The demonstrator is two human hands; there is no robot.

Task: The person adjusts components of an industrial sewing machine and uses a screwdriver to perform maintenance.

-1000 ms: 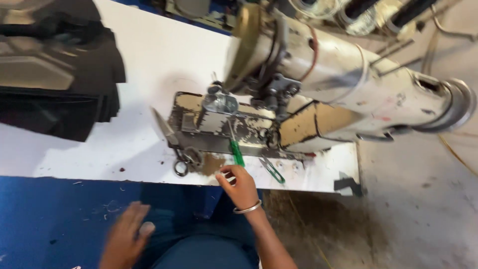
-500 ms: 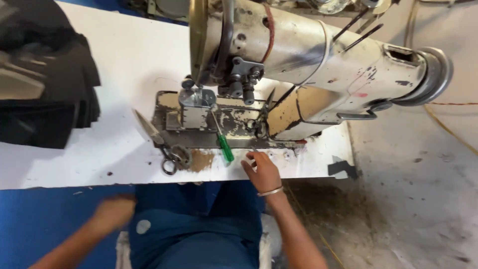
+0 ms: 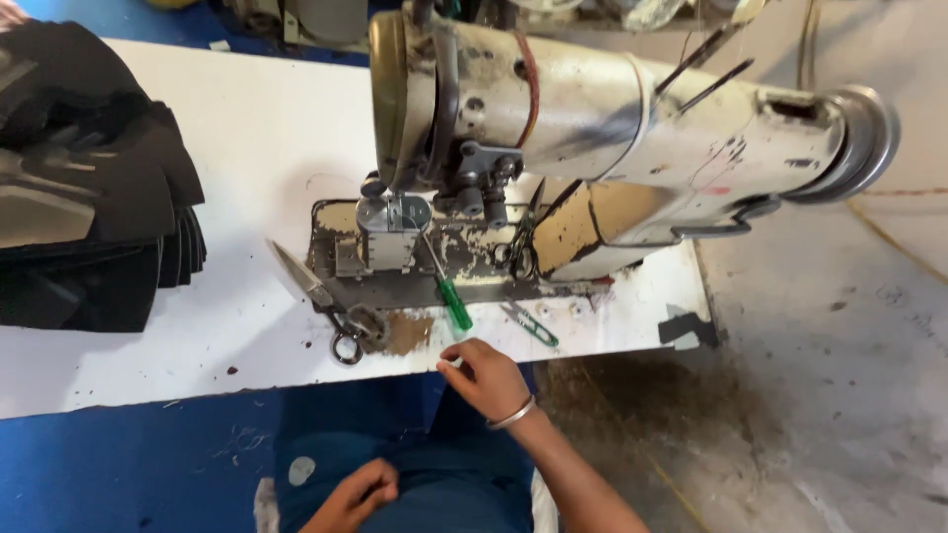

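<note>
— Since before, right hand has slid back to the counter edge, fingers curled, pinching something tiny (cannot tell what).
— Green screwdriver lies at its eleven o'clock; reach slowly. Left hand, loosely curled, rests in the lap.

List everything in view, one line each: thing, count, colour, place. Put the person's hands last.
sewing machine: one, worn cream, on the table, handwheel at the right end.
table: one, white top, across the upper left and middle.
screwdriver: one, green handle, on the machine bed, handle toward the table's near edge.
scissors: one pair, dull metal, at the bed's left front.
thread snips: one, green, right of the screwdriver.
stack of cut pieces: one, black, at the table's left end.
floor: grey, stained, to the right.
right hand: at the table's near edge, just below the screwdriver handle, bangle on the wrist.
left hand: low on the blue lap, fingers curled.
</note>
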